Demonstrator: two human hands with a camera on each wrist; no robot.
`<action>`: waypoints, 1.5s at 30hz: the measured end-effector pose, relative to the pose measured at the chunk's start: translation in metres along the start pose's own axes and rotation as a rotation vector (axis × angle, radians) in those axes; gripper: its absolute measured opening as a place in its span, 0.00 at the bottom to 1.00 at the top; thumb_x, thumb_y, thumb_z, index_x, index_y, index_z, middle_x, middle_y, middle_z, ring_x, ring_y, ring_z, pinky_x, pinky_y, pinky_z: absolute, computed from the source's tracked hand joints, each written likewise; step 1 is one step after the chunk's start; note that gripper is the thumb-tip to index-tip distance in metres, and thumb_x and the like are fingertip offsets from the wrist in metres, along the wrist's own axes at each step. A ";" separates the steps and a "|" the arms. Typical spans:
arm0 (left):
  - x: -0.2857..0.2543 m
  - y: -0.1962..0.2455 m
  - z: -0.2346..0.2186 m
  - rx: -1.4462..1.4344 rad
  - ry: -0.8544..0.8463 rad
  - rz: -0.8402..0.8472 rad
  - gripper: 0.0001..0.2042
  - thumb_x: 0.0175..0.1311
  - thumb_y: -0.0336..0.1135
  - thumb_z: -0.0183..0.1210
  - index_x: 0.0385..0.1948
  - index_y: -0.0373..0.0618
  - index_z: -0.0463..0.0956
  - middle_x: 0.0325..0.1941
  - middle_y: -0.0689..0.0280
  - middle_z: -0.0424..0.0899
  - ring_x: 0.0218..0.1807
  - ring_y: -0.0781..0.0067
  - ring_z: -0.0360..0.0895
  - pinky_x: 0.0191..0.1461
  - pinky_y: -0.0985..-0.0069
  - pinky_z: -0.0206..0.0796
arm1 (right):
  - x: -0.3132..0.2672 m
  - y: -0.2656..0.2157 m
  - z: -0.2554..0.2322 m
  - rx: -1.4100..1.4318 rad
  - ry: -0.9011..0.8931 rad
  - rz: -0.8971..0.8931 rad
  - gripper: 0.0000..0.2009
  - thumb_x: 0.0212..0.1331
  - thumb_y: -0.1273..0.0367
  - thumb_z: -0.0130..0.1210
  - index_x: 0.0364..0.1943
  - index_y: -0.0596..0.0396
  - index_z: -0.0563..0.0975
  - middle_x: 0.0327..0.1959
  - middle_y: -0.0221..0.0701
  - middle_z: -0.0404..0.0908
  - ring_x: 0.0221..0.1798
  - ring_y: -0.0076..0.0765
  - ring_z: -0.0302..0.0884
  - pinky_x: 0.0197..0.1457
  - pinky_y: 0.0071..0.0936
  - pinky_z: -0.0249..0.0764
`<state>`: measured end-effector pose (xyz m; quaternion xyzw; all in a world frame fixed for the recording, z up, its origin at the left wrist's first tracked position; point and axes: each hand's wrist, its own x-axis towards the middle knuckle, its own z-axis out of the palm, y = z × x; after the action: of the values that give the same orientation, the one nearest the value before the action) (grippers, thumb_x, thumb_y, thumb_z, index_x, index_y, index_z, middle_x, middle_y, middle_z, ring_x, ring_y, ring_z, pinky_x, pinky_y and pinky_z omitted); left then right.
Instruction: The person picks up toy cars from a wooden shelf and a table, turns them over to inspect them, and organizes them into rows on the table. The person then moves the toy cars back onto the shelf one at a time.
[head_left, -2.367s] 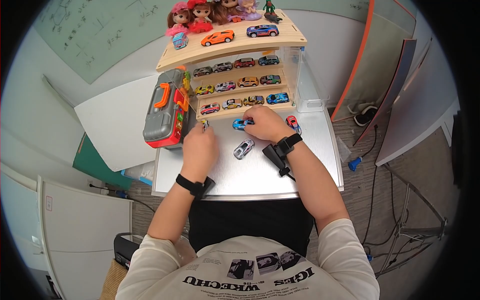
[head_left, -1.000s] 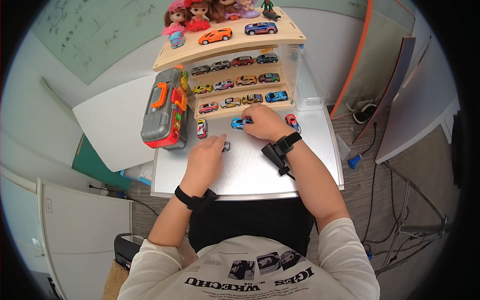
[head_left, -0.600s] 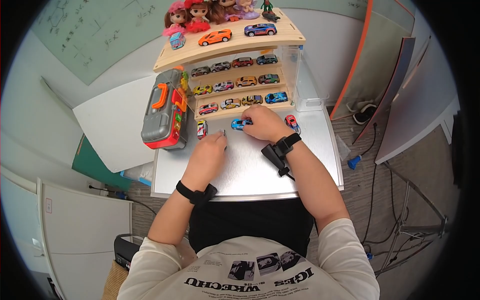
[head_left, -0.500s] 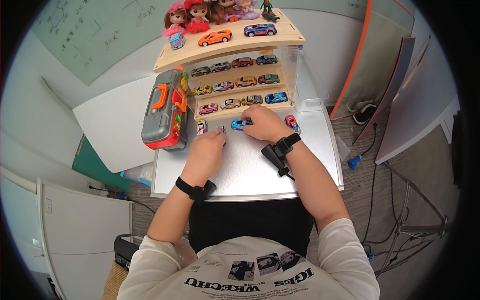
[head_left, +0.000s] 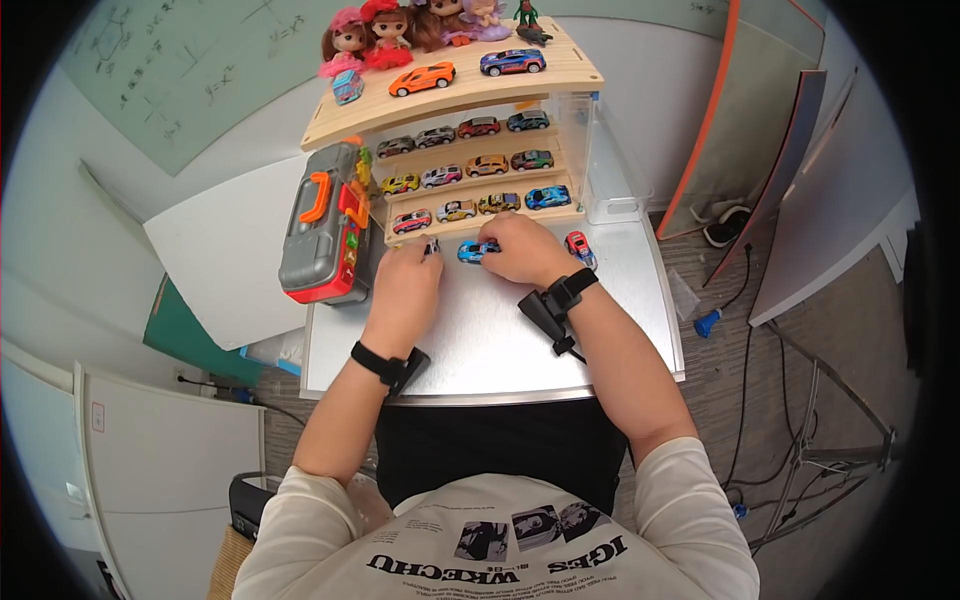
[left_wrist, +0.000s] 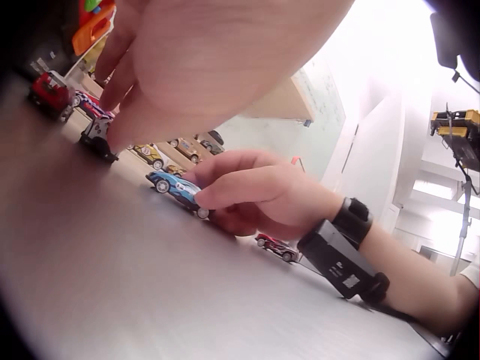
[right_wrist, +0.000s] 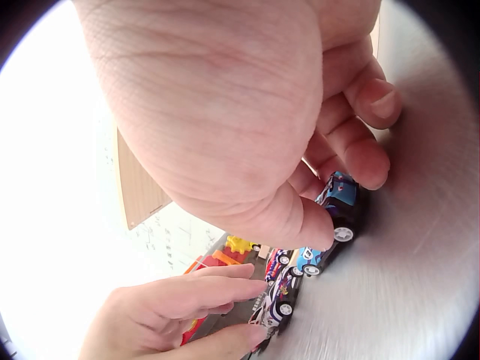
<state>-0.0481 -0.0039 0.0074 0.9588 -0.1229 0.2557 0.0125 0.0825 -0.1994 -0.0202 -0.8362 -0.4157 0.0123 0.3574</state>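
My left hand (head_left: 408,290) pinches a silver-white toy car (head_left: 432,247) on the metal table, just in front of the display rack. In the right wrist view its thumb and fingers sit on either side of that silver-white car (right_wrist: 283,304). My right hand (head_left: 525,250) grips a blue toy car (head_left: 470,252) between thumb and fingers, a little to the right. The blue car (left_wrist: 174,187) stands on its wheels in the left wrist view. A red toy car (head_left: 579,248) rests right of my right hand. Another car, red in front (left_wrist: 51,96), is mostly hidden by my left hand in the head view.
The wooden rack (head_left: 390,238) carries rows of toy cars on stepped shelves. Its top board (head_left: 470,88) bears dolls, an orange car (head_left: 422,78) and a dark blue car (head_left: 513,62). A grey toolbox (head_left: 325,230) stands at left, a clear bin (head_left: 615,208) at right.
My left hand left the white, red and yellow car, took hold of the silver-white one near the table's middle and moved it forward, towards the rack. My right hand stays on the blue car.
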 end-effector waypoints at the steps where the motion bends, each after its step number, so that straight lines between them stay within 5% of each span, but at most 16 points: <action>1: 0.000 0.010 -0.013 -0.053 0.010 -0.007 0.06 0.58 0.26 0.61 0.34 0.36 0.84 0.40 0.52 0.88 0.45 0.47 0.85 0.53 0.56 0.75 | 0.000 0.001 0.000 0.001 0.001 0.001 0.15 0.54 0.66 0.63 0.43 0.60 0.86 0.44 0.45 0.85 0.51 0.53 0.82 0.58 0.42 0.78; 6: -0.024 0.024 -0.015 -0.357 -0.102 -0.150 0.05 0.60 0.27 0.65 0.35 0.37 0.85 0.36 0.53 0.87 0.39 0.50 0.86 0.44 0.60 0.77 | 0.000 0.003 0.002 -0.003 0.007 -0.042 0.16 0.54 0.66 0.63 0.44 0.60 0.86 0.44 0.46 0.85 0.51 0.53 0.82 0.57 0.42 0.78; 9: -0.030 0.015 -0.006 -0.571 -0.141 -0.191 0.04 0.63 0.28 0.66 0.35 0.38 0.86 0.33 0.56 0.86 0.31 0.59 0.84 0.36 0.67 0.75 | 0.000 -0.004 -0.002 -0.015 0.016 -0.040 0.19 0.53 0.65 0.65 0.48 0.59 0.85 0.38 0.42 0.85 0.44 0.48 0.83 0.51 0.40 0.79; 11: -0.033 0.012 -0.006 -0.678 -0.144 -0.297 0.05 0.63 0.29 0.67 0.35 0.38 0.87 0.31 0.59 0.85 0.27 0.68 0.80 0.34 0.72 0.72 | -0.005 -0.025 -0.014 0.063 -0.062 0.114 0.23 0.53 0.63 0.68 0.53 0.59 0.84 0.31 0.37 0.84 0.35 0.42 0.82 0.43 0.37 0.78; 14: -0.038 0.004 0.004 -0.680 -0.093 -0.302 0.05 0.63 0.30 0.67 0.36 0.38 0.87 0.30 0.61 0.85 0.25 0.71 0.78 0.33 0.73 0.71 | -0.006 -0.030 -0.017 0.096 -0.162 0.016 0.27 0.52 0.62 0.70 0.57 0.60 0.83 0.28 0.34 0.82 0.29 0.36 0.79 0.38 0.34 0.77; 21: -0.043 0.003 0.016 -0.761 0.001 -0.370 0.05 0.63 0.30 0.68 0.35 0.38 0.87 0.28 0.62 0.85 0.25 0.74 0.78 0.33 0.75 0.70 | -0.001 -0.018 0.000 0.202 -0.163 -0.020 0.25 0.54 0.69 0.71 0.59 0.61 0.82 0.28 0.31 0.83 0.30 0.29 0.79 0.39 0.29 0.77; 23: -0.042 0.005 0.012 -0.789 -0.008 -0.404 0.04 0.61 0.29 0.66 0.32 0.39 0.86 0.28 0.60 0.84 0.28 0.64 0.79 0.36 0.69 0.72 | 0.001 -0.021 0.003 0.198 -0.136 -0.019 0.24 0.56 0.70 0.71 0.58 0.61 0.82 0.28 0.30 0.82 0.30 0.27 0.78 0.39 0.27 0.76; 36: -0.042 0.004 0.013 -0.806 -0.009 -0.400 0.05 0.62 0.30 0.65 0.33 0.39 0.85 0.29 0.59 0.84 0.28 0.63 0.80 0.35 0.67 0.72 | 0.005 -0.019 0.014 0.301 -0.072 0.097 0.23 0.57 0.69 0.72 0.58 0.57 0.83 0.27 0.23 0.79 0.30 0.19 0.73 0.36 0.21 0.73; 38: -0.044 0.003 0.017 -0.813 0.035 -0.370 0.04 0.63 0.29 0.67 0.34 0.39 0.87 0.27 0.62 0.83 0.25 0.73 0.77 0.31 0.73 0.69 | 0.003 -0.022 0.011 0.359 -0.060 0.122 0.25 0.54 0.66 0.74 0.58 0.57 0.83 0.26 0.26 0.80 0.30 0.25 0.76 0.37 0.26 0.74; 45: -0.047 0.003 0.018 -0.822 0.053 -0.395 0.05 0.63 0.30 0.66 0.34 0.39 0.87 0.27 0.61 0.83 0.25 0.72 0.77 0.32 0.73 0.69 | 0.002 -0.014 0.014 0.376 -0.040 0.185 0.29 0.60 0.68 0.72 0.66 0.58 0.78 0.29 0.18 0.76 0.29 0.13 0.71 0.32 0.16 0.68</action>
<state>-0.0794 0.0026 -0.0316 0.8725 -0.0288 0.2029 0.4435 0.0697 -0.1843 -0.0220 -0.7890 -0.3345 0.1392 0.4962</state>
